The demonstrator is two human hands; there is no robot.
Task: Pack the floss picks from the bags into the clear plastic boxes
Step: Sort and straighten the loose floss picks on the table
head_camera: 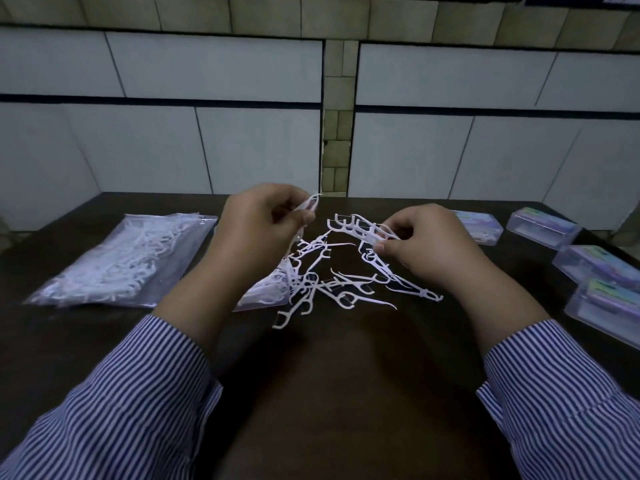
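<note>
1. Head view, hands. The left hand is raised above the table with finger and thumb pinching one or two floss picks, heads pointing up and away. The right hand grasps a small bundle of picks between thumb and fingers, forked heads fanned to the left. Judgement: the picks are being gathered and aligned head to head so that they will lie flat in a box.

2. Head view, loose stock. A tangled pile of picks lies on the table between and below the hands, beside the mouth of an opened bag partly hidden by the left forearm. Judgement: it was tipped out there for easy reach by both hands.

3. Head view, reserve stock. A second bag, full of picks, lies flat at the left, well apart from the boxes.

4. Head view, containers. Four clear plastic boxes stand along the right edge, lids apparently closed; coloured inserts show inside. Whether any holds picks cannot be told.

5. Progress. Judgement: no box is open near the hands, so the bundle in hand is not yet packed.
</note>
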